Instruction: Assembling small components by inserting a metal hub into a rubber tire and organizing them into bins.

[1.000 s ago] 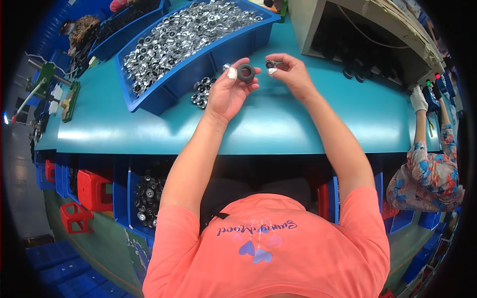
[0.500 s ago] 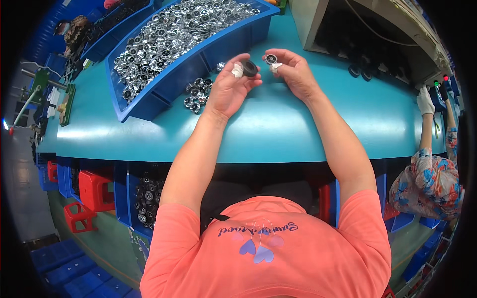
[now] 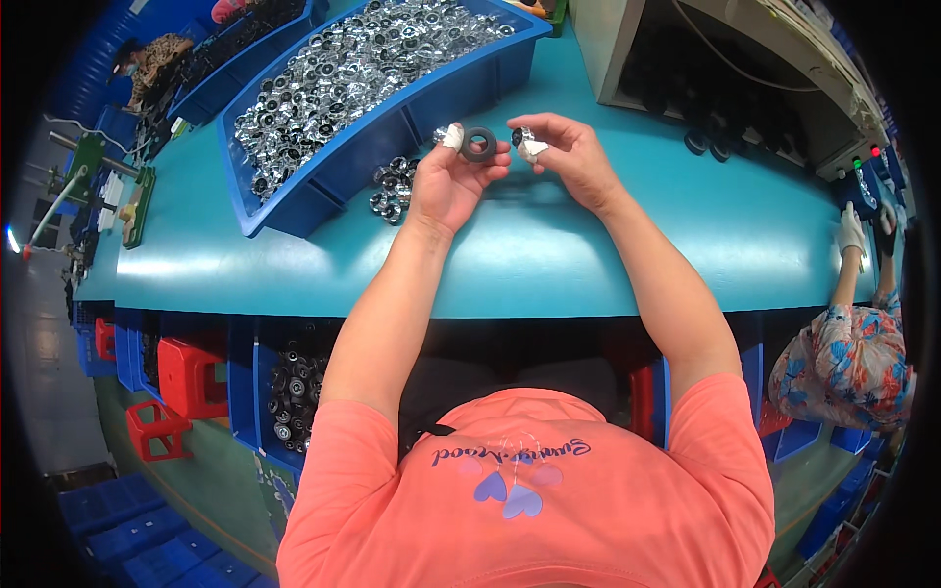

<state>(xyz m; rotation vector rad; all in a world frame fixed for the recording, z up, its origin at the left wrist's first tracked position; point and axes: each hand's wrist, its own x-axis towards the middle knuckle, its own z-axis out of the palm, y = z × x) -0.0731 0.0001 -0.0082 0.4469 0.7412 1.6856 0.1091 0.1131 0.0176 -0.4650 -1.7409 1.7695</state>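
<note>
Between the thumb and fingers of my left hand [image 3: 446, 191], a black rubber ring [image 3: 491, 145] is gripped, its hole facing me. My right hand [image 3: 580, 169] pinches a small round chrome hub [image 3: 520, 134] with a dark centre, close to the ring but apart from it. White wrapping covers both thumbs. A small pile of similar chrome hubs [image 3: 394, 184] lies on the teal table [image 3: 549, 260], left of my left hand. One more shiny hub [image 3: 440, 135] shows just behind the left thumb, partly hidden.
A long blue bin [image 3: 377, 142] heaped with chrome hubs stands at the back left. Behind my right hand is an open-fronted beige box [image 3: 627, 49], with two black rings [image 3: 708, 143] by it. A gloved co-worker [image 3: 848, 363] works at far right; a green clamp fixture [image 3: 139, 206] stands left.
The rubber ring has turned so its hole now shows. My right hand has moved slightly left and down, and the hub in it has tilted toward the ring.
</note>
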